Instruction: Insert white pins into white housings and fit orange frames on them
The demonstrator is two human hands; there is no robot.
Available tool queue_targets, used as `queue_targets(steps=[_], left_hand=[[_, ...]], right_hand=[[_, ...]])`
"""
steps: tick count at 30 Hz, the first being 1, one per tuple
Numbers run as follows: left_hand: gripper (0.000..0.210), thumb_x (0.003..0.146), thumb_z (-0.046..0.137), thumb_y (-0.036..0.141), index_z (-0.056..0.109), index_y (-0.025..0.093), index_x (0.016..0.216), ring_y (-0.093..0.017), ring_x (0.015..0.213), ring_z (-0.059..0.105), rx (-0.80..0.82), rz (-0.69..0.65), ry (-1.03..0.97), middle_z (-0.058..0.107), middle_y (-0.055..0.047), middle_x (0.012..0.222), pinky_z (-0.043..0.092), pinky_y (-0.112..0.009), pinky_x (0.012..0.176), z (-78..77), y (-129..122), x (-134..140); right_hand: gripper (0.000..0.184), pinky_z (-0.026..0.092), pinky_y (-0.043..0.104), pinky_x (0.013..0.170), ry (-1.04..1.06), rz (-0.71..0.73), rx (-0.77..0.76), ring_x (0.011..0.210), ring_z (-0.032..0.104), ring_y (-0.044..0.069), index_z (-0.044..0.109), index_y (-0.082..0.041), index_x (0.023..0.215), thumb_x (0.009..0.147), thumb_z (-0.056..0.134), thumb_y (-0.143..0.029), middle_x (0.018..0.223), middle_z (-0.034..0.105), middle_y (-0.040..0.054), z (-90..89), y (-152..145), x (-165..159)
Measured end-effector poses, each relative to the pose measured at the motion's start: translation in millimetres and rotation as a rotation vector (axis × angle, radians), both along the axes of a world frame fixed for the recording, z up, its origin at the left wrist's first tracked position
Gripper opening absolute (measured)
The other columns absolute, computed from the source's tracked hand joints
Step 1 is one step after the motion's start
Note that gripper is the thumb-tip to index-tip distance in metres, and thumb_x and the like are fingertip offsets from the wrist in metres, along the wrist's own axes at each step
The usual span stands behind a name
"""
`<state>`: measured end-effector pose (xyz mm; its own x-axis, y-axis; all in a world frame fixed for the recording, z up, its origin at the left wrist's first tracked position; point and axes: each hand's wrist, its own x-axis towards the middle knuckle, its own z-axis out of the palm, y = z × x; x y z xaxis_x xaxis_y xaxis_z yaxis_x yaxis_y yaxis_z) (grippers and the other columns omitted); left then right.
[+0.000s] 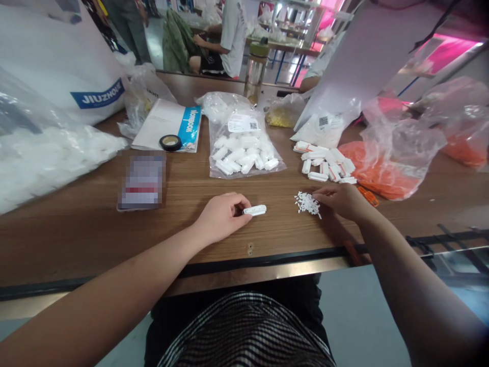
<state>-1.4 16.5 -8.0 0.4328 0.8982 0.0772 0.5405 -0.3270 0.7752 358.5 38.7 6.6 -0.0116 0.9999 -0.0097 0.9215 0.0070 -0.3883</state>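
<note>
My left hand point(220, 220) pinches one end of a small, oblong white plastic casing point(257, 210) just above the wooden table point(183, 204). Its upper side looks hollow with fine detail inside. My right hand point(339, 200) is at the right edge of a loose pile of tiny white plastic pieces point(306, 202), thumb and fingertips pressed together. Whether a piece sits between those fingertips is too small to make out. Behind the right hand lies a heap of white casings point(328, 164), some with orange-red edges.
A clear bag of white casings point(244, 148) lies mid-table. Bags of orange parts point(393, 171) stand right, beside an orange piece point(368, 196). A blurred-out phone-like object point(142, 182), black tape roll point(170, 142), notebook point(160, 120) and large white bags point(49, 153) occupy the left. A bottle point(255, 74) stands behind.
</note>
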Motion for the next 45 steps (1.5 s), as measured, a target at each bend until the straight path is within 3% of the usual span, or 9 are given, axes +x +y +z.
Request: queue_targets(steps=[7,13,15,18,21,23,31,41,45], left_hand=[[0.011,0.078,0.069,0.028,0.070,0.022,0.087,-0.012,0.060,0.049,0.000,-0.003,-0.009,0.058,0.002,0.070,0.038,-0.027,0.061,1.5,0,0],[0.011,0.078,0.068,0.027,0.070,0.022,0.088,-0.012,0.061,0.049,-0.014,-0.002,-0.024,0.059,0.002,0.071,0.038,-0.027,0.062,2.9,-1,0],[0.011,0.078,0.068,0.026,0.070,0.022,0.087,-0.012,0.061,0.049,-0.022,0.001,-0.034,0.059,0.002,0.071,0.038,-0.027,0.062,2.9,-2,0],[0.011,0.078,0.067,0.026,0.070,0.022,0.087,-0.012,0.061,0.048,-0.033,0.005,-0.043,0.060,0.002,0.072,0.038,-0.027,0.062,2.2,-2,0],[0.011,0.078,0.068,0.027,0.070,0.023,0.088,-0.012,0.062,0.048,-0.033,0.006,-0.046,0.061,0.002,0.074,0.038,-0.027,0.062,1.0,-2,0],[0.011,0.078,0.068,0.027,0.070,0.023,0.088,-0.012,0.062,0.049,-0.026,0.005,-0.046,0.061,0.002,0.074,0.039,-0.027,0.062,0.9,-2,1],[0.009,0.078,0.068,0.025,0.070,0.022,0.086,-0.012,0.062,0.050,-0.014,0.006,-0.056,0.061,0.001,0.074,0.040,-0.028,0.063,4.9,-2,2],[0.009,0.078,0.068,0.027,0.070,0.022,0.086,-0.011,0.060,0.048,-0.022,0.016,-0.076,0.059,0.002,0.073,0.038,-0.026,0.060,0.6,-3,2],[0.011,0.077,0.069,0.028,0.070,0.022,0.086,-0.011,0.059,0.047,-0.020,0.013,-0.055,0.055,0.003,0.070,0.036,-0.026,0.059,-1.0,-1,1]], right_hand=[[0.018,0.046,0.028,0.058,0.019,-0.060,-0.070,0.064,0.065,0.019,0.074,-0.021,0.070,0.072,0.067,-0.037,0.066,0.072,0.0018,4.1,5,-8],[0.014,0.045,0.029,0.057,0.058,-0.134,0.020,0.061,0.062,0.018,0.072,-0.021,0.068,0.072,0.068,-0.034,0.062,0.069,0.0017,17.1,-3,-30],[0.017,0.046,0.029,0.060,0.154,-0.070,0.057,0.064,0.063,0.018,0.071,-0.021,0.071,0.075,0.067,-0.037,0.066,0.069,0.0018,23.2,-10,-50],[0.017,0.048,0.031,0.069,0.323,0.182,0.077,0.073,0.064,0.018,0.069,-0.021,0.077,0.080,0.066,-0.037,0.077,0.071,0.0028,27.3,-20,-89],[0.010,0.047,0.034,0.081,0.331,0.409,0.070,0.084,0.062,0.018,0.067,-0.022,0.077,0.083,0.064,-0.028,0.085,0.069,0.0021,23.8,-24,-125],[0.008,0.046,0.034,0.083,0.315,0.488,0.057,0.086,0.060,0.018,0.065,-0.022,0.077,0.085,0.062,-0.025,0.087,0.067,0.0018,19.4,-23,-137],[0.008,0.044,0.035,0.082,0.251,0.573,0.128,0.086,0.056,0.019,0.063,-0.022,0.080,0.087,0.061,-0.023,0.086,0.064,0.0024,13.4,-18,-140],[0.019,0.036,0.039,0.078,-0.111,0.719,0.401,0.083,0.053,0.021,0.070,-0.019,0.078,0.090,0.055,-0.022,0.086,0.068,0.0062,17.3,-36,-146],[0.019,0.041,0.039,0.079,0.014,0.671,0.388,0.084,0.058,0.021,0.074,-0.020,0.089,0.090,0.056,-0.023,0.090,0.071,0.0056,16.7,-39,-140]])
